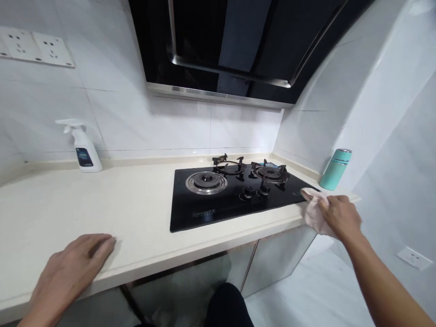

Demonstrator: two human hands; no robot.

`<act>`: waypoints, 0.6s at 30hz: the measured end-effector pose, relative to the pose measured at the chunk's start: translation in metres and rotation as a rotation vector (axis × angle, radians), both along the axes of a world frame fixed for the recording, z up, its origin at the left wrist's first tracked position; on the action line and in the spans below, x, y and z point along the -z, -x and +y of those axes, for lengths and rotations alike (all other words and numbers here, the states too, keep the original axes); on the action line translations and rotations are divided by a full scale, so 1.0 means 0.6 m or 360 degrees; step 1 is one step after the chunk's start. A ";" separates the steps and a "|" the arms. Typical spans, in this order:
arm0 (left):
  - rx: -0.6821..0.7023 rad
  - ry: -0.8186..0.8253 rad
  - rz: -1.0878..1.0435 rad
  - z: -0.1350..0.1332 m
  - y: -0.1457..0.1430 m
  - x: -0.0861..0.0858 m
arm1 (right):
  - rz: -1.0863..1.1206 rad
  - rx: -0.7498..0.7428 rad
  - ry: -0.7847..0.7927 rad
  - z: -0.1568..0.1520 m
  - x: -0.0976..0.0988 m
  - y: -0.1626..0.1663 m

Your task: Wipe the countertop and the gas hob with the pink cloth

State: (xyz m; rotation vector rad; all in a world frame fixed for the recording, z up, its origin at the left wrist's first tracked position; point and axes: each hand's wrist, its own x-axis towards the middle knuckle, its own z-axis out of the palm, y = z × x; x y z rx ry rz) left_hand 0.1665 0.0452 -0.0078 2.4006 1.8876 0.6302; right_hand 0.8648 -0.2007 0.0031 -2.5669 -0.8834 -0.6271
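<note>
My right hand (340,215) is closed around a pale pink cloth (316,215). The cloth touches the right front corner of the black gas stove (225,211) and hangs over the counter's front edge. My left hand (73,263) rests on the cream countertop (136,204) left of the stove, fingers loosely extended and holding nothing. The left burner (206,181) is bare; its black pan support (230,166) sits behind and to the right of it. Another pan support (282,175) stands over the right burner (269,173). Two control knobs (257,190) lie between the burners.
A white spray bottle (86,152) stands at the back left against the tiled wall. A turquoise flask (336,169) is at the counter's right end, just behind my right hand. The black range hood (225,41) overhangs the stove. Cabinet doors (275,259) lie below the counter.
</note>
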 end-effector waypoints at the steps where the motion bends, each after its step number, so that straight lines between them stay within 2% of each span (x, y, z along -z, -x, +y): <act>1: -0.0005 -0.0002 0.0000 -0.001 -0.002 -0.001 | -0.0098 -0.0116 -0.0021 0.022 -0.008 0.028; 4: -0.0010 -0.0036 -0.0014 -0.004 -0.003 -0.003 | -0.0217 -0.0434 0.0010 0.109 -0.018 0.130; 7: -0.0004 -0.0069 -0.0025 -0.004 0.001 -0.002 | -0.0097 -0.0611 0.0276 0.185 -0.012 0.219; 10: 0.0007 -0.0075 -0.0031 -0.003 0.004 0.001 | -0.0054 -0.0649 0.0418 0.209 0.003 0.253; 12: -0.0006 -0.0057 -0.0049 -0.001 0.007 0.002 | -0.0094 -0.0738 0.0418 0.197 0.016 0.238; 15: -0.0031 0.0010 -0.0073 0.003 0.011 0.007 | -0.0173 -0.0984 0.0388 0.158 0.037 0.172; 16: -0.0036 0.0027 -0.0073 0.005 0.013 0.009 | -0.0186 -0.0989 0.0376 0.145 0.042 0.143; 18: -0.0041 0.0032 -0.0067 0.009 0.018 0.016 | -0.0164 -0.0797 0.0371 0.125 0.047 0.081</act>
